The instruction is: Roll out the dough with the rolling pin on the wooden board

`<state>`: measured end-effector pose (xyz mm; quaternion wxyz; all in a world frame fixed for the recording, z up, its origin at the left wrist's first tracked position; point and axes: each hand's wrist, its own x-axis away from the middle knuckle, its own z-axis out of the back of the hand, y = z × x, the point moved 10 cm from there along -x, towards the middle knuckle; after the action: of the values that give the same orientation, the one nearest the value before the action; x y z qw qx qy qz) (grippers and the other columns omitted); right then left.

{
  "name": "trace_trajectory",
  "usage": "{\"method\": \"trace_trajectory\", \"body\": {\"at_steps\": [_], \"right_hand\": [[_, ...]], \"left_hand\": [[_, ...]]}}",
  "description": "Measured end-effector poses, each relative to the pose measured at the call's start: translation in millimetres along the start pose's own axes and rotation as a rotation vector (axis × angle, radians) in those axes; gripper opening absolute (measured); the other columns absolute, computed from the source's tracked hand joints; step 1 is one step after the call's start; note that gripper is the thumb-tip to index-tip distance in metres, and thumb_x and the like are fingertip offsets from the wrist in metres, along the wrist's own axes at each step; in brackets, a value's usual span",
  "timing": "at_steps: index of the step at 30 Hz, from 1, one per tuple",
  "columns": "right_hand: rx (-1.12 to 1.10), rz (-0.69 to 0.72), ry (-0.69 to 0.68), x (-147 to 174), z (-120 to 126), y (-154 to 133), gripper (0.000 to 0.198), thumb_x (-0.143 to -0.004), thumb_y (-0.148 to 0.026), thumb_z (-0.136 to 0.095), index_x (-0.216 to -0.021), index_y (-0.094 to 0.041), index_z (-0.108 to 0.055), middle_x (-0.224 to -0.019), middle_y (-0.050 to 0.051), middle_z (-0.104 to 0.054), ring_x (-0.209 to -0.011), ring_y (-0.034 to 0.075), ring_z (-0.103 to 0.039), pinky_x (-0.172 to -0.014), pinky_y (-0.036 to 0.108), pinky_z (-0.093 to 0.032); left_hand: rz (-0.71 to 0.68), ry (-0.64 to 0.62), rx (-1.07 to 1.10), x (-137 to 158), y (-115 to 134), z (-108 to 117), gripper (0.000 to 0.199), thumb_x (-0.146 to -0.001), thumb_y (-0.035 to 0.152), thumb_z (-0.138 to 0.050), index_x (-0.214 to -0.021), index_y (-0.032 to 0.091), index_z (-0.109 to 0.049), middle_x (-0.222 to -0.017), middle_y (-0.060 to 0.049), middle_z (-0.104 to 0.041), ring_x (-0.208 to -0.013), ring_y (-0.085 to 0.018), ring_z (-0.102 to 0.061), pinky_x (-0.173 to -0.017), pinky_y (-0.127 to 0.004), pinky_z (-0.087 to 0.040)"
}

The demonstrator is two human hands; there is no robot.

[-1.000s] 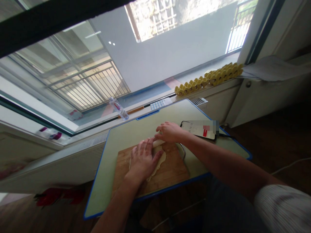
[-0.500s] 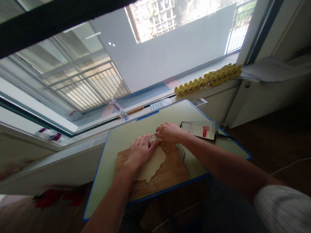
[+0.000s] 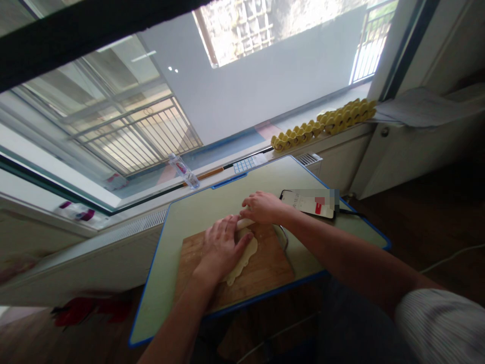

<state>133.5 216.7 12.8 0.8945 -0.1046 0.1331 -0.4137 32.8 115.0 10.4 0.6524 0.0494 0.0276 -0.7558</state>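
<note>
A pale rolling pin [image 3: 245, 223] lies across the far part of a wooden cutting board [image 3: 271, 260]. My right hand [image 3: 261, 206] is closed around its right end, fingers curled. My left hand [image 3: 222, 245] is on its left end, fingers over the pin and thumb apart, reaching over the dough. Beneath the left hand lies a thin, flattened sheet of dough [image 3: 240, 263] with an uneven edge. The left hand hides part of the dough and the pin's left end.
The board rests on a small light-green table [image 3: 166, 283] with a blue rim. A phone [image 3: 308, 203] with a cable lies right of my right hand. A plastic bottle [image 3: 184, 172] and yellow egg trays [image 3: 322, 129] are along the windowsill.
My left hand has shifted slightly, its thumb moving away from the pin and over the dough. It covers more of the dough's left side. My right hand has barely moved.
</note>
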Motion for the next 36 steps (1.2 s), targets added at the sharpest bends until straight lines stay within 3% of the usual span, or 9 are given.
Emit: {"method": "trace_trajectory", "body": {"at_steps": [7, 25, 31, 36], "right_hand": [[-0.012, -0.019, -0.013, 0, 1, 2, 0.047, -0.099, -0.055, -0.055, -0.128, -0.024, -0.076, -0.126, 0.010, -0.078, -0.121, 0.028, -0.069, -0.102, 0.034, -0.048], [0.021, 0.000, -0.010, -1, 0, 1, 0.044, -0.107, -0.051, -0.043, -0.117, -0.026, -0.078, -0.121, 0.009, -0.079, -0.118, 0.026, -0.070, -0.099, 0.035, -0.049], [0.026, 0.000, -0.001, 0, 1, 0, 0.044, -0.105, -0.052, -0.047, -0.121, -0.026, -0.078, -0.123, 0.010, -0.078, -0.120, 0.026, -0.069, -0.101, 0.035, -0.048], [-0.013, -0.004, -0.025, 1, 0, 0, 0.046, -0.101, -0.054, -0.054, -0.127, -0.024, -0.076, -0.127, 0.011, -0.077, -0.122, 0.027, -0.068, -0.103, 0.034, -0.047]], "left_hand": [[0.007, -0.018, -0.012, 13, 2, -8, 0.071, -0.104, 0.068, -0.041, -0.162, 0.028, -0.038, -0.164, -0.009, -0.049, -0.152, -0.031, -0.039, -0.124, -0.054, -0.029], [0.027, -0.068, 0.048, -39, -12, 2, 0.055, -0.104, 0.066, -0.042, -0.143, 0.030, -0.059, -0.146, -0.005, -0.066, -0.133, -0.029, -0.059, -0.113, -0.044, -0.042], [0.016, -0.012, 0.028, -19, -7, 2, 0.060, -0.101, 0.065, -0.050, -0.150, 0.029, -0.053, -0.152, -0.007, -0.061, -0.137, -0.029, -0.055, -0.115, -0.044, -0.039], [0.005, -0.017, 0.004, 4, 1, -3, 0.068, -0.103, 0.067, -0.045, -0.158, 0.027, -0.042, -0.161, -0.009, -0.052, -0.147, -0.030, -0.044, -0.122, -0.047, -0.031]]}}
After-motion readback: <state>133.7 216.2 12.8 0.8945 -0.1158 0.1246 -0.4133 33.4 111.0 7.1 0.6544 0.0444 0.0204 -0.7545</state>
